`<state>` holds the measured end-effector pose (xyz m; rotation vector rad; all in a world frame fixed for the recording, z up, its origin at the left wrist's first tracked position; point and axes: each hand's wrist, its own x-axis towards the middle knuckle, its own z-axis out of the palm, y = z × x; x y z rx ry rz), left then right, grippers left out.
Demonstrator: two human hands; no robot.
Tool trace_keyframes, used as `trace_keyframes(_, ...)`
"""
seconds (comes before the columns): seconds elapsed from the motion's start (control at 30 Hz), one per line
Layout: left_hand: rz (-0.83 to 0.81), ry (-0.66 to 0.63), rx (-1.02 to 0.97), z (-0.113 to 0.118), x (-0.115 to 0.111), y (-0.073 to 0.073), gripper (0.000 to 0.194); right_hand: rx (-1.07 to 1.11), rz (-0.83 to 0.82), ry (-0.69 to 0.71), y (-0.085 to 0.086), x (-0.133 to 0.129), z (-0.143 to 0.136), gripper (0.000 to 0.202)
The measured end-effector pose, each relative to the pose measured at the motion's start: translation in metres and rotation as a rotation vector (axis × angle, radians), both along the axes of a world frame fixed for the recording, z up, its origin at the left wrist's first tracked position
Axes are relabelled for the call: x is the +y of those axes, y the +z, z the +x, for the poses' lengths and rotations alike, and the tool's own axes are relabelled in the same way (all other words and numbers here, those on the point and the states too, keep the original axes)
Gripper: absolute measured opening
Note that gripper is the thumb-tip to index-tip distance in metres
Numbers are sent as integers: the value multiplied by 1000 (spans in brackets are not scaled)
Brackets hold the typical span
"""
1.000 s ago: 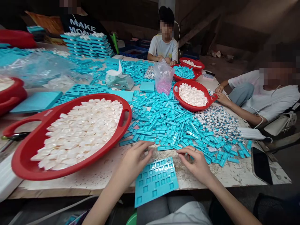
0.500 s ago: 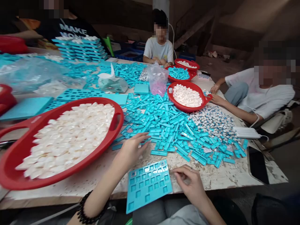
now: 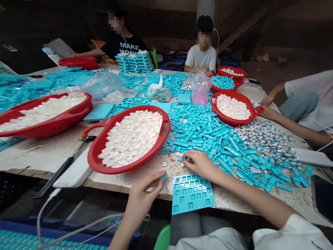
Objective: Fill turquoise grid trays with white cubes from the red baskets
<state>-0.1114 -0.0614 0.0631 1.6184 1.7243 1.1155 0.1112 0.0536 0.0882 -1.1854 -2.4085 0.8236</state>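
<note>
My left hand (image 3: 147, 189) is at the table's front edge, left of the blue tray, with a small blue piece (image 3: 163, 177) pinched between thumb and fingertips. Beyond the tray, my right hand (image 3: 199, 162) reaches in from the right, its fingertips closed on a small blue piece (image 3: 180, 159) near the tabletop. The blue tray (image 3: 192, 194), with rows of square recesses, lies at the front edge and juts out over it. A few small white pieces (image 3: 164, 164) rest between my hands. The large red basket (image 3: 125, 171) of white pieces stands behind my left hand.
Loose blue strips (image 3: 197, 128) and small white-and-blue pieces (image 3: 267, 139) cover the middle and right. More red baskets (image 3: 52, 130) stand around. A phone (image 3: 322, 198) lies at right, a white power strip (image 3: 74, 170) at left. Several people sit around the table (image 3: 145, 180).
The view has swung left. My right hand has moved from the tray's right side to beyond it, onto a blue piece. My left hand has drawn back to the tray's left, holding a piece.
</note>
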Motion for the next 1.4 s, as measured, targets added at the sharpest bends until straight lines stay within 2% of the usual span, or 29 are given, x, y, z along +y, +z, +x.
trace_keyframes(0.1,46,-60,116,-4,5,-11,34,-223,42,45,-3,18,-29,16)
trace_keyframes(0.23,81,-158,272,-13,7,-15,29,-300,76,77,-3,20,-36,13)
trace_keyframes(0.4,25,-222,331,-20,11,-10,33,-136,64,108,2,18,-12,13)
trace_keyframes(0.53,-42,-325,339,-26,16,-3,32,44,-41,95,5,16,27,16)
trace_keyframes(0.63,-63,-391,336,-29,19,3,32,88,-116,22,6,6,58,19)
trace_keyframes(0.8,-16,-320,194,-12,18,15,27,128,-206,-58,6,-19,88,25)
trace_keyframes(0.9,-6,-338,104,4,17,19,23,155,-274,-78,7,-28,95,27)
trace_keyframes(1.0,-41,-399,104,13,18,17,22,156,-315,-78,8,-30,99,26)
trace_keyframes(1.23,-84,-421,175,10,22,13,25,139,-358,-37,13,-30,93,25)
trace_keyframes(1.4,-118,-450,229,10,22,18,27,84,-282,27,13,-29,88,23)
